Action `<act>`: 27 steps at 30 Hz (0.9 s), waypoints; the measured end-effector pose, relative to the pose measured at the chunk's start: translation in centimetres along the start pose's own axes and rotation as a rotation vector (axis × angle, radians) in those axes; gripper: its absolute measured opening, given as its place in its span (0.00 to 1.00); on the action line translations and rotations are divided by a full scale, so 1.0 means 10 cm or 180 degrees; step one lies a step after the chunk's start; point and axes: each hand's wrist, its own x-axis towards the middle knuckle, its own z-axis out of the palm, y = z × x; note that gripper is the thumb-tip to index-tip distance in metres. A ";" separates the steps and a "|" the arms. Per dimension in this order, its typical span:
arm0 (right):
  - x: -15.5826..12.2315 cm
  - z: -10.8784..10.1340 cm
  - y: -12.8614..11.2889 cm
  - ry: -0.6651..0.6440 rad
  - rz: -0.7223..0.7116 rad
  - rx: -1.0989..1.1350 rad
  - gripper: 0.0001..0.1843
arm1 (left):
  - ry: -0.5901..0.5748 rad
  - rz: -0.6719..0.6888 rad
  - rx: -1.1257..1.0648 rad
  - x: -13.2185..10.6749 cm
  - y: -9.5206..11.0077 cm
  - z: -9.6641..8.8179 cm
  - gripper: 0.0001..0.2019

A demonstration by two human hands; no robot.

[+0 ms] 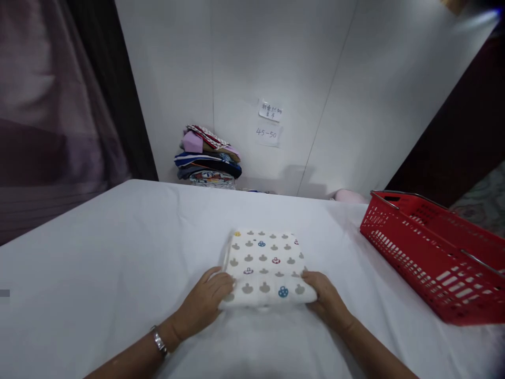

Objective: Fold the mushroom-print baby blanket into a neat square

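Note:
A white cloth point(263, 268), folded into a neat rectangle, lies in front of me on the white-covered table. Its print is of small grey shapes with a few blue, red, purple and yellow ones. At its near left corner, my left hand point(207, 295) grips the edge, with a silver band at the wrist. My right hand point(326, 299) holds the near right corner, thumb on top and the other fingers underneath, partly hidden. The near edge looks slightly raised between both hands.
To the right stands a red perforated basket point(410, 258) with metal handles. Beyond the far edge of the table point(118, 252) rises a stack of folded clothes point(209, 158) by the wall. Paper notes point(270, 111) are stuck on that wall. A curtain point(51, 105) hangs at left.

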 end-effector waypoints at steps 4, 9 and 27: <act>-0.19 -0.04 -0.01 0.0000 -0.0159 0.0067 0.23 | -0.0112 0.0034 -0.0305 -0.02 0.15 -0.21 0.25; -0.25 -0.22 -0.11 -0.0198 0.0189 0.0654 0.26 | -0.0688 -0.0064 -0.0912 0.01 0.22 -0.49 0.16; 0.92 0.15 -0.04 0.0457 0.1734 -0.0004 0.32 | -0.0771 -0.3602 -0.0676 0.78 -0.04 -0.03 0.16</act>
